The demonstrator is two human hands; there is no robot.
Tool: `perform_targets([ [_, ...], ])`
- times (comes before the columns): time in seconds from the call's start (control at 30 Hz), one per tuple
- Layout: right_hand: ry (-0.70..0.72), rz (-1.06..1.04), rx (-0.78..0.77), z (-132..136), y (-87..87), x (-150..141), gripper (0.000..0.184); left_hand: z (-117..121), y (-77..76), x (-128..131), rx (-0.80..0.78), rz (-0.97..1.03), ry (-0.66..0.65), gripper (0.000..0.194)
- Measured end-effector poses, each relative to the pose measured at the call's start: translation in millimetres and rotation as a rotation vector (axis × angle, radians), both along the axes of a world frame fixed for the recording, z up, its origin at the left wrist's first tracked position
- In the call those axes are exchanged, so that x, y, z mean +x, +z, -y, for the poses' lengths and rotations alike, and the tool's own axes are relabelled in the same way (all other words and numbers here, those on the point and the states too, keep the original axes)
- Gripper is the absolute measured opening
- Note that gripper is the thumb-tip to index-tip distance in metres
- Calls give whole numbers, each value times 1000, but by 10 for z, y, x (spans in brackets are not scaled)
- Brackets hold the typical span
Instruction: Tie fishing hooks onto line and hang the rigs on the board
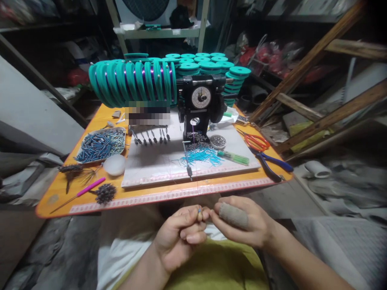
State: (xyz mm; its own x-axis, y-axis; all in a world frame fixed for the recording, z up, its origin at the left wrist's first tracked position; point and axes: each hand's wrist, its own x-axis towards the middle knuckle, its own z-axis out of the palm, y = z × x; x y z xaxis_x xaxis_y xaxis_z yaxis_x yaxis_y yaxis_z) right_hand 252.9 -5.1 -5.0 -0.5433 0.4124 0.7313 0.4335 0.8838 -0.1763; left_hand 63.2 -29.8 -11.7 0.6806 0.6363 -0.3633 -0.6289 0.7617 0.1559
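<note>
In front of my lap my left hand [179,229] is closed, thumb and forefinger pinching a thin line [197,186] and a tiny blue and yellowish piece [200,211]. My right hand [256,223] is closed too, its fingertips pressed together right beside the left fingertips; what they pinch is too small to make out. A grey wrap [233,216] covers one of its fingers. From my fingers the line runs up over the table edge towards a black machine with a dial [198,106]. A dark weight [189,172] hangs on a clip near the line.
Teal spools [130,82] sit in a row left of the machine, with stacked spools [211,66] behind. The white board [157,169] carries blue tubes [204,156], a bead cup [218,141] and a green-handled tool [234,158]. Pliers [273,163], scissors [256,141], a pink-handled hook [87,188] and a tray [81,162] lie around.
</note>
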Motion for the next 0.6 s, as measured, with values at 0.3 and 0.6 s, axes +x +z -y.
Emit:
perform_targets([
  [0.3, 42, 89, -70, 75, 166, 60, 21, -21, 111, -6, 213, -227, 26, 14],
  [0.6, 179, 33, -92, 21, 414, -141, 20, 103, 261, -219, 1315, -1360, 527, 11],
])
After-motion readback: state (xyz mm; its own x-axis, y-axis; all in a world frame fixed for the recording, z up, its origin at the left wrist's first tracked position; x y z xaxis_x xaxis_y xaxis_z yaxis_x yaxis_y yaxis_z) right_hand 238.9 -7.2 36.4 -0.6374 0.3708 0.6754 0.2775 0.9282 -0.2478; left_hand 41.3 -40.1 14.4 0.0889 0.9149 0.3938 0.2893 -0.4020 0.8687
